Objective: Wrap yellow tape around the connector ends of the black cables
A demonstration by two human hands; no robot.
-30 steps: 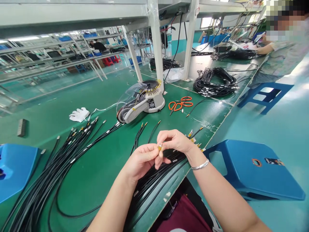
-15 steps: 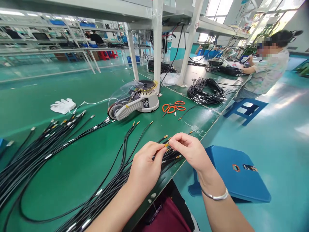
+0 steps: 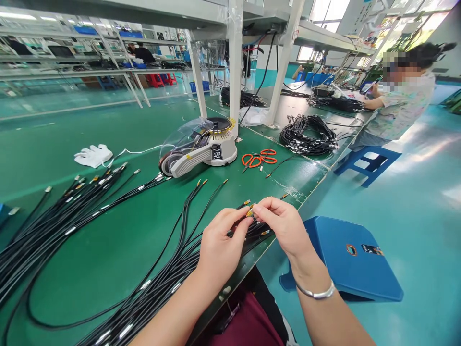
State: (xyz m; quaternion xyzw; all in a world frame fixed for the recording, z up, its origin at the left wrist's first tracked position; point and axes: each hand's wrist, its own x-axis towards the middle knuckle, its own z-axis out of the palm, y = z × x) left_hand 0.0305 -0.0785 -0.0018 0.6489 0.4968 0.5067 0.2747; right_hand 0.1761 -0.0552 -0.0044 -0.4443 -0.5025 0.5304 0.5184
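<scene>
As the left hand [image 3: 223,252] and right hand [image 3: 284,230] pinch cable ends [image 3: 249,210], green workbenches [image 3: 108,259] line the teal floor [image 3: 414,269].

Nothing legible: black label [image 3: 216,152] on the tape dispenser [image 3: 225,140], sticker [image 3: 372,249] on the blue stool [image 3: 334,250], both too small

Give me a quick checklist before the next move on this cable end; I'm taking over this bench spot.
1. Grip: left hand and right hand both pinch the gold-tipped cable end: ok.
2. Tip condition: too small to judge: cannot tell.
3. Black cables: spread on the green bench, none visibly snagged on the hands: ok.
4. Orange-handled scissors: lying on the bench ahead of the hands: ok.
5. Automatic tape dispenser: upright, clear cover closed: ok.
6. White gloves: lying on the bench, hands bare: not ok if gloves are required.
</scene>
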